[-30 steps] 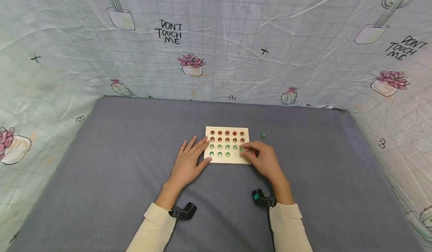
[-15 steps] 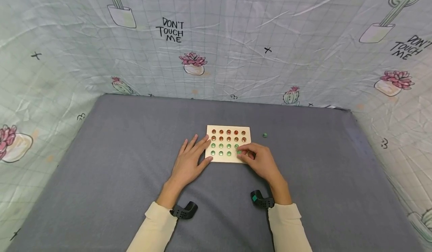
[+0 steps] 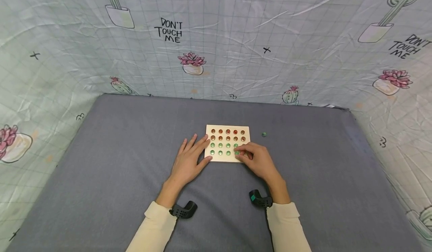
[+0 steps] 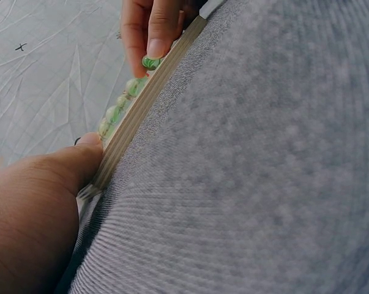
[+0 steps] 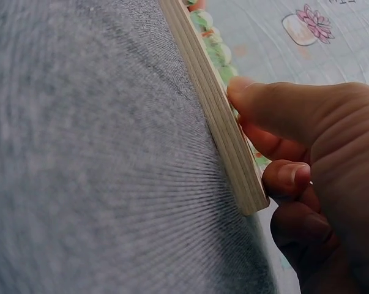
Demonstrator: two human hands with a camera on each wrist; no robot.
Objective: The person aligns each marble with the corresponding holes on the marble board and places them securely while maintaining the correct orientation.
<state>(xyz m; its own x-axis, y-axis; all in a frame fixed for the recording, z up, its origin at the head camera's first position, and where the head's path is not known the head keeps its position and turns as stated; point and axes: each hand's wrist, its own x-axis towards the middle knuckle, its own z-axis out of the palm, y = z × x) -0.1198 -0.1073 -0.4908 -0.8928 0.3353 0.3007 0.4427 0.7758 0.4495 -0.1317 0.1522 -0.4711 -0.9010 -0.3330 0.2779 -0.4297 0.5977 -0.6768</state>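
A pale wooden board (image 3: 221, 159) lies on the cloth, with rows of marbles in its hollows. Reddish-brown marbles (image 3: 228, 131) fill the two far rows, and green marbles (image 3: 220, 145) sit in the near rows. My left hand (image 3: 186, 165) rests at the board's left edge, fingers spread and thumb on the near corner. Over the near row, toward the right, my right hand (image 3: 258, 157) pinches a green marble (image 4: 150, 62) between thumb and finger. That hand covers the board's near right corner in the head view. Another green marble (image 3: 264, 134) lies loose right of the board.
Dark grey cloth (image 3: 135, 132) covers the table around the board. Behind it hangs a pale sheet (image 3: 229, 72) printed with cacti and lettering. A black wrist mount (image 3: 183, 210) sits on the left wrist and another black mount (image 3: 260, 199) on the right.
My right hand, holding the green marble, has shifted slightly left and nearer, from the second-nearest row to the nearest row. The left hand stays at the board's edge.
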